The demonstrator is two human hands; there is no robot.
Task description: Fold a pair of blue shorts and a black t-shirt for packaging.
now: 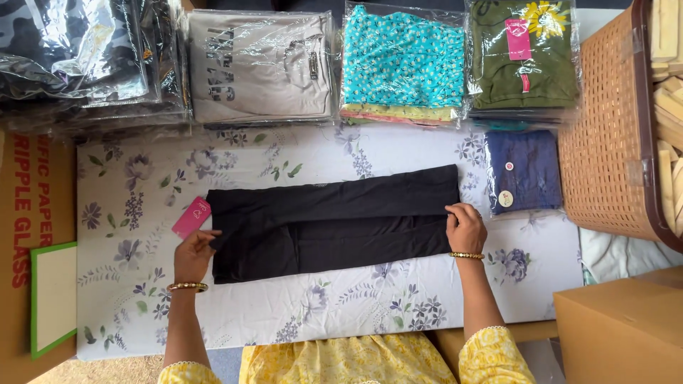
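A black garment (pixel 334 220) lies folded into a long strip across a white cloth with purple flowers (pixel 284 313). My left hand (pixel 193 257) pinches the strip's left end, just below a pink tag (pixel 191 217) fixed at that end. My right hand (pixel 465 227) grips the right end, with fingers curled over the folded edge. Both wrists wear gold bangles. Yellow sleeves show at the bottom.
Along the far edge lie bagged clothes: dark ones (pixel 78 57), a grey one (pixel 260 67), a turquoise flowered one (pixel 402 60), a green one (pixel 523 53) and a navy one (pixel 523 171). A woven basket (pixel 605 135) stands at right, cardboard boxes at the lower right (pixel 619 331) and left (pixel 28 213).
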